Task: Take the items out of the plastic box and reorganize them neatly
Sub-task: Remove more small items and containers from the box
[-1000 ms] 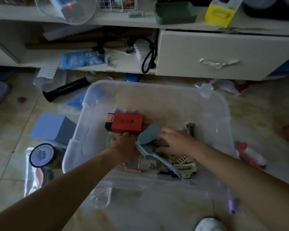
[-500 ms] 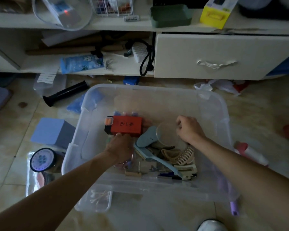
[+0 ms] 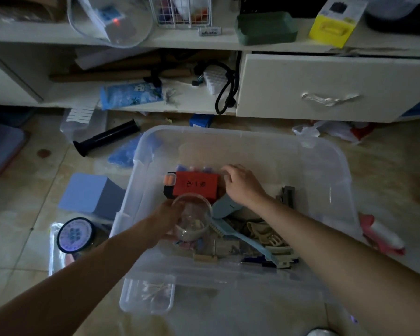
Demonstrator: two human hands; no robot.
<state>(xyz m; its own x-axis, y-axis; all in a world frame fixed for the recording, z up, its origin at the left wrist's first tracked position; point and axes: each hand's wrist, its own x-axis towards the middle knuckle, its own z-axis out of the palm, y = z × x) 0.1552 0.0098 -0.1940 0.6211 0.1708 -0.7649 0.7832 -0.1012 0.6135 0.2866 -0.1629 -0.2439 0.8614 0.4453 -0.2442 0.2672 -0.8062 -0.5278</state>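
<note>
Left hand grips clear cup; right hand touches red box.

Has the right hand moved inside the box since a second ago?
Yes. The right hand has left the blue brush and hair clips, going toward the far wall of the plastic box, and now touches the red box.

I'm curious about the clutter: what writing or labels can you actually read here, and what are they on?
Nothing reads clearly.
Red box in the plastic box: dark handwritten marks, illegible.
White tag on the shelf: print too blurred.
Round tin on the floor: pattern only, text too small.
</note>
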